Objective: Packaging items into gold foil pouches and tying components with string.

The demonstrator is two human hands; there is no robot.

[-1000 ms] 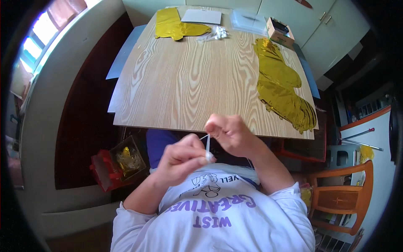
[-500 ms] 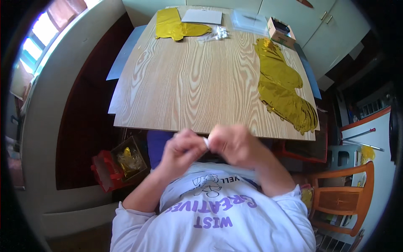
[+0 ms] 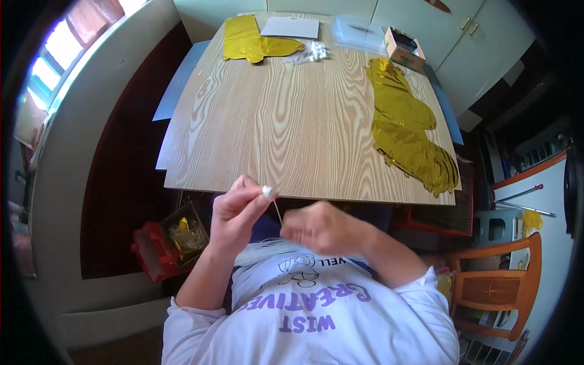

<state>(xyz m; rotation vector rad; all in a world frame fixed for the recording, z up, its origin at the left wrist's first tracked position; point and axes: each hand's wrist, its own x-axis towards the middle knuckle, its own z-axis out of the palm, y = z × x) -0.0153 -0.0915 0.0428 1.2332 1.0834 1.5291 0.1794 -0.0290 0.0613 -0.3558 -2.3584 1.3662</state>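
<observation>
My left hand [image 3: 236, 210] pinches a small white piece [image 3: 266, 192] at the near edge of the wooden table [image 3: 292, 121]. A thin white string [image 3: 277, 212] runs from that piece down to my right hand [image 3: 319, 228], whose fingers are closed on the string's lower end. Both hands hover over my lap, just below the table edge. A gold foil balloon [image 3: 407, 131] lies flat along the table's right side. Another gold foil piece [image 3: 249, 39] lies at the far left corner.
At the table's far end lie a white sheet [image 3: 291, 27], a clear plastic bag [image 3: 359, 33], a small cardboard box [image 3: 403, 48] and a bundle of white bits [image 3: 310, 53]. A red bag [image 3: 164, 243] sits on the floor at left. A wooden chair [image 3: 499, 286] stands at right.
My hands were together at the table edge; now the right hand has dropped lower and the left has lifted, so the string is stretched between them.
</observation>
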